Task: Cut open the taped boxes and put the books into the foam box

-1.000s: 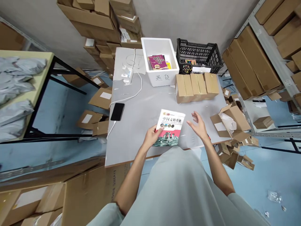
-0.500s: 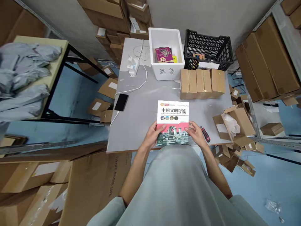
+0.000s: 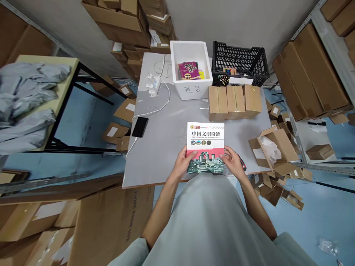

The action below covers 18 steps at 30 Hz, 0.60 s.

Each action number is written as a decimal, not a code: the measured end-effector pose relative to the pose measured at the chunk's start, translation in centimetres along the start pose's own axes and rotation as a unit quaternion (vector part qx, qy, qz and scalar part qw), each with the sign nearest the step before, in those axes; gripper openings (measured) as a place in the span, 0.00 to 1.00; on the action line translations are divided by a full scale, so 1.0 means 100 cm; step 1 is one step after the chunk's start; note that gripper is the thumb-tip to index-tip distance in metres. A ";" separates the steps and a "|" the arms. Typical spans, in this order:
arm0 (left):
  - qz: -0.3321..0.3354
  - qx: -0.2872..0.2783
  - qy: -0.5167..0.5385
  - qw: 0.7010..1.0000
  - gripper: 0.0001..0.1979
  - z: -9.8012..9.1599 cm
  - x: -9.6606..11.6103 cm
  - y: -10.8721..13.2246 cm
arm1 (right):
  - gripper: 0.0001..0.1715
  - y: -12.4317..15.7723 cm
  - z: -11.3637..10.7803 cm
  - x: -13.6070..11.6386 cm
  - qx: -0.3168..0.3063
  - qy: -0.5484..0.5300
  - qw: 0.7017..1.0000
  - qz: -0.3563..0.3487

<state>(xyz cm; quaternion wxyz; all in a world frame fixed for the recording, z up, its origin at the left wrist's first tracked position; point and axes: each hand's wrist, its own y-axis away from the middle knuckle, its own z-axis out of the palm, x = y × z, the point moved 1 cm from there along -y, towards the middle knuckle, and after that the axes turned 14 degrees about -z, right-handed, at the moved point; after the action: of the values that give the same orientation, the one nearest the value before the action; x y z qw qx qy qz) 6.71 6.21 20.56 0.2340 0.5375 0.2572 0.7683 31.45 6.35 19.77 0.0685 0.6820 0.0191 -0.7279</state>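
Both hands hold one book (image 3: 205,142) at the near edge of the grey bench (image 3: 166,136), cover up. The left hand (image 3: 183,162) has its grip closed on the book's lower left corner, thumb lying on the cover and fingers tucked beneath. The right hand (image 3: 232,163) does the same at the lower right corner, thumb on the cover. Just right of that hand, a red and black utility knife (image 3: 242,162) lies on the bench, partly hidden.

At the far end, a white foam box (image 3: 191,90) with handwriting on its front wall holds a purple book (image 3: 189,70) and something yellow beside it. To its right stands a black plastic crate (image 3: 240,61) with small items inside, too small to tell. A row of taped cardboard parcels (image 3: 234,101) sits in front of the crate. An open cardboard box (image 3: 273,146) with white paper in it rests at the bench's right edge.
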 end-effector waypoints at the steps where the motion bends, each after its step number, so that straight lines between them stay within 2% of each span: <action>1: 0.000 0.000 0.008 1.000 0.41 0.001 0.000 -0.002 | 0.34 -0.001 -0.002 -0.001 0.000 -0.005 1.000 0.004; 6: -0.009 0.011 0.040 0.999 0.44 0.006 0.001 -0.012 | 0.32 0.000 -0.006 0.002 -0.031 -0.044 0.997 0.046; 10: -0.028 0.015 0.025 0.999 0.44 0.007 0.006 -0.023 | 0.39 0.001 0.000 0.011 -0.036 -0.055 0.996 0.065; 14: -0.050 -0.010 -0.012 0.999 0.36 -0.001 0.013 -0.030 | 0.47 -0.010 0.003 0.016 -0.011 -0.049 0.996 0.080; 18: -0.079 -0.063 -0.072 0.992 0.33 -0.016 0.019 -0.033 | 0.50 -0.034 0.004 0.015 0.047 -0.028 0.996 0.072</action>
<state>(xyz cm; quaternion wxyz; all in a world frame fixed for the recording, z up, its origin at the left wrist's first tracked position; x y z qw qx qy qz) 4.92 9.70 19.28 0.3452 0.5537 0.2328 0.7211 30.53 9.55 18.10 0.0895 0.6632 -0.0662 -0.7401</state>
